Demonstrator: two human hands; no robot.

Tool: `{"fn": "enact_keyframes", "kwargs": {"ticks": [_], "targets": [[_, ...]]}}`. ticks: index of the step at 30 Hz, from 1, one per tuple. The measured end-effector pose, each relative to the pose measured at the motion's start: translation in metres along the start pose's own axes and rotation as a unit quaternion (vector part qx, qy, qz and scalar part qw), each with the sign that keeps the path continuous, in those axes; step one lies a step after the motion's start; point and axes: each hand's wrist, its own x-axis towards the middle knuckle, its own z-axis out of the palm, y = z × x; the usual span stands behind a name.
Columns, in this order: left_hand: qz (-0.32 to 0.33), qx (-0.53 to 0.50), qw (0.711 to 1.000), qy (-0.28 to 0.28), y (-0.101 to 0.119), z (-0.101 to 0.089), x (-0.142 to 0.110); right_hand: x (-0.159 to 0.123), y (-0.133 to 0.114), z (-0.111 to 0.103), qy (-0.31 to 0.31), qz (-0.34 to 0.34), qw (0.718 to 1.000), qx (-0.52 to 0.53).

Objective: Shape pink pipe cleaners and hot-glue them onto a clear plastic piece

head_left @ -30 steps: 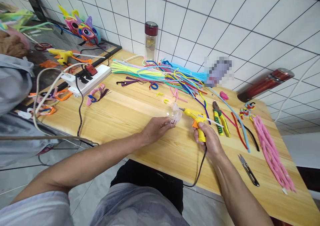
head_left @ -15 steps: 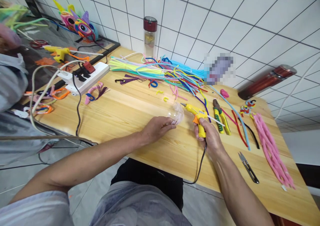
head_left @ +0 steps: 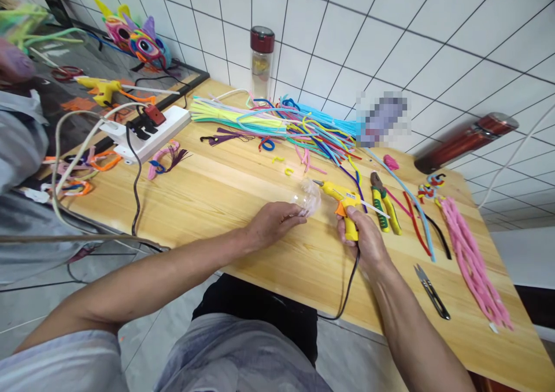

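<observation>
Between thumb and fingers, my left hand [head_left: 277, 223] pinches a clear plastic dome [head_left: 300, 199] with a pale pink fuzzy strip [head_left: 312, 199] along its right rim. My right hand [head_left: 364, 233] is wrapped round the handle of a yellow glue gun [head_left: 340, 194], fingers near its orange trigger. The nozzle points left and is at the strip's upper edge; whether they touch I cannot tell. A white glue stick [head_left: 373, 208] juts from the gun's back. Just beyond the dome lie small yellow curled pieces [head_left: 288, 172]. Green-and-yellow pliers [head_left: 384, 204] rest right of the gun.
Bundled pipe cleaners [head_left: 243, 117] lie along the back, before a glass bottle [head_left: 261, 62]. A red flask [head_left: 466, 143], thread snips [head_left: 432, 292] and pink fuzzy stems [head_left: 472, 259] are at right. At left are a power strip [head_left: 156, 135], another glue gun [head_left: 102, 88] and a person's sleeve [head_left: 19, 132].
Both hands keep nearly the same pose, with the dome and glue gun still held. The whole view has shifted very slightly. At far left, the other person's hand has moved a little.
</observation>
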Motion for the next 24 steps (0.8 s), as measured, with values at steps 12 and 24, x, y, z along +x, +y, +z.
{"fn": "enact_keyframes", "kwargs": {"ticks": [12,24], "targets": [[-0.004,-0.01,1.0,0.003,-0.0033,0.0008,-0.0007,0.0022,-0.0006,-0.0017,0.018,0.009,1.0,0.011],[-0.012,-0.015,1.0,0.003,-0.0023,0.0005,-0.0006,0.0068,0.003,-0.0018,0.012,0.022,1.0,0.012]]}}
